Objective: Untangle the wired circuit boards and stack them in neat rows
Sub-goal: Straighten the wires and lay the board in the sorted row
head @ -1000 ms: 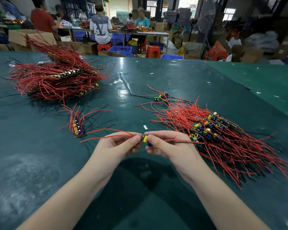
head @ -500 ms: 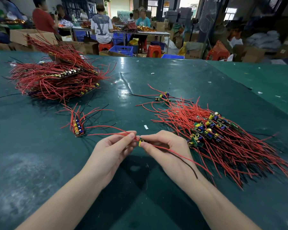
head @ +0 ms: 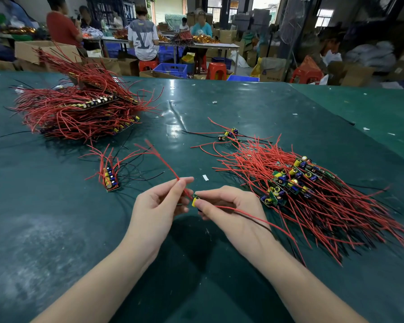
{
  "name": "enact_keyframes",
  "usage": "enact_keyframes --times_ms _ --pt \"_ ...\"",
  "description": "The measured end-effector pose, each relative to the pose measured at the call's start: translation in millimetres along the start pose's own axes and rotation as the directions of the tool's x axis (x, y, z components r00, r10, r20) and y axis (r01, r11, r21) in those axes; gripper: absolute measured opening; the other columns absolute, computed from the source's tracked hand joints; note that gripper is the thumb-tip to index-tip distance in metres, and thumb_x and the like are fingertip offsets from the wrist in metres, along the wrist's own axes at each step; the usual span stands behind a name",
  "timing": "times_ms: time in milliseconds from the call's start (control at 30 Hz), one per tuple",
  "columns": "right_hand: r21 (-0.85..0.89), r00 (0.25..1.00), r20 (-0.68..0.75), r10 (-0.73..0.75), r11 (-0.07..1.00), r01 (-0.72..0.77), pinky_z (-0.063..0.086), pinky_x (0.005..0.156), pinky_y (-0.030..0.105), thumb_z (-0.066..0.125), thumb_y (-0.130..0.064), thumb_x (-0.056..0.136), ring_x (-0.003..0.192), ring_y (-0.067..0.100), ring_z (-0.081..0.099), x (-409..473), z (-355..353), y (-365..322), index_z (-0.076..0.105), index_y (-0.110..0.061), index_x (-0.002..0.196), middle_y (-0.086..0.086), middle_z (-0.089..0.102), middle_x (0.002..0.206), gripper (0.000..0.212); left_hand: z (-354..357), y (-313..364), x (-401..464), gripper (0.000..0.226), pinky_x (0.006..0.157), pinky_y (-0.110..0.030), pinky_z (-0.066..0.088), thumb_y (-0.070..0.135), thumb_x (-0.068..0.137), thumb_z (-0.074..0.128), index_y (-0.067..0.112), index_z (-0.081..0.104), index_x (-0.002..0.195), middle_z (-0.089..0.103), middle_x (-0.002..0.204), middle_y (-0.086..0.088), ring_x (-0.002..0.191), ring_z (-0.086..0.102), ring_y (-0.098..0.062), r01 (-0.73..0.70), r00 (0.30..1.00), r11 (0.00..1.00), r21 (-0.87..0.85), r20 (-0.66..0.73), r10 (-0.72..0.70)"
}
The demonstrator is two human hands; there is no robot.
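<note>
Two hands over a dark green glossy table (head: 243, 108) in a busy workshop; seated workers (head: 142, 36), cardboard boxes, blue crates (head: 173, 69) and red stools beyond the far edge. Left hand (head: 159, 206) pinches red wires (head: 163, 164) between thumb and fingers, wires rising up-left. Right hand (head: 229, 208) pinches a small circuit board (head: 194, 201) with a yellow capacitor, just above the table; its red and black leads trail over the wrist. Tangled pile (head: 313, 190) right, near the table's side edge. Short stacked row (head: 110, 180) left of hands. Big stacked heap (head: 79, 108) far left. Bare table nearest the person.
</note>
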State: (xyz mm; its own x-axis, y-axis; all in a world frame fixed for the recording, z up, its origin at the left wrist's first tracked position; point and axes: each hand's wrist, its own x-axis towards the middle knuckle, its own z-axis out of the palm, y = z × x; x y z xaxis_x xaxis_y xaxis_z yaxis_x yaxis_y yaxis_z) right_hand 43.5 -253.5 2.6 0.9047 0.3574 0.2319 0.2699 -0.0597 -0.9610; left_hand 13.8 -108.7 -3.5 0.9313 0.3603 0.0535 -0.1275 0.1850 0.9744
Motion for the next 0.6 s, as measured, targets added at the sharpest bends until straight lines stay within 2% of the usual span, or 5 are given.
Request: enact_keyframes --times_ms 100,200,300,433,600 --pt "-0.028 1.000 -0.018 -0.010 1.000 0.009 0.059 0.071 0.030 0.074 -0.007 0.082 0.069 0.014 0.070 0.2 -2.1 0.7 0.078 -0.026 0.085 0.004 0.069 0.080 0.020 -0.6 2.6 -0.4 0.026 0.059 -0.014 0.048 0.009 0.096 0.051 0.018 0.075 0.093 0.071 0.076 0.002 0.069 0.061 -0.004 -0.102 0.993 0.989 0.111 0.067 0.095" --pt "-0.010 1.000 -0.010 0.015 1.000 -0.015 0.058 0.070 0.027 0.075 -0.006 0.081 0.068 0.014 0.070 0.5 -2.5 1.6 0.078 -0.025 0.084 0.003 0.069 0.079 0.019 -3.8 5.6 0.0 0.025 0.061 -0.014 0.049 0.008 0.094 0.056 0.021 0.077 0.088 0.074 0.081 0.000 0.073 0.064 -0.004 -0.115 0.992 0.981 0.158 0.070 0.105" --pt "-0.009 1.000 0.009 0.013 1.000 -0.013 0.059 0.071 0.030 0.075 -0.006 0.081 0.069 0.015 0.071 0.4 -1.5 1.0 0.078 -0.024 0.083 0.003 0.069 0.077 0.018 -6.5 7.3 2.0 0.016 0.061 -0.013 0.051 0.009 0.090 0.061 0.015 0.075 0.087 0.075 0.081 -0.003 0.073 0.067 -0.005 -0.015 1.000 0.996 0.087 0.014 0.014" --pt "-0.042 1.000 -0.014 -0.007 0.999 0.006 0.057 0.072 0.026 0.075 -0.005 0.081 0.070 0.010 0.071 1.0 -2.2 0.1 0.077 -0.022 0.085 0.003 0.069 0.078 0.018 -6.3 9.9 3.7 0.010 0.062 -0.014 0.054 0.007 0.087 0.062 0.003 0.071 0.088 0.075 0.081 -0.009 0.068 0.069 -0.008 0.204 0.979 0.958 -0.201 0.024 -0.204" --pt "-0.025 1.000 -0.022 -0.008 1.000 0.007 0.055 0.072 0.022 0.074 -0.004 0.081 0.071 0.010 0.070 1.8 -4.0 -1.3 0.077 -0.015 0.090 0.002 0.069 0.078 0.015 -7.9 11.7 4.5 0.010 0.054 -0.013 0.052 0.016 0.075 0.069 0.010 0.074 0.080 0.075 0.084 -0.005 0.064 0.068 -0.006 0.324 0.945 0.904 -0.277 0.049 -0.324"
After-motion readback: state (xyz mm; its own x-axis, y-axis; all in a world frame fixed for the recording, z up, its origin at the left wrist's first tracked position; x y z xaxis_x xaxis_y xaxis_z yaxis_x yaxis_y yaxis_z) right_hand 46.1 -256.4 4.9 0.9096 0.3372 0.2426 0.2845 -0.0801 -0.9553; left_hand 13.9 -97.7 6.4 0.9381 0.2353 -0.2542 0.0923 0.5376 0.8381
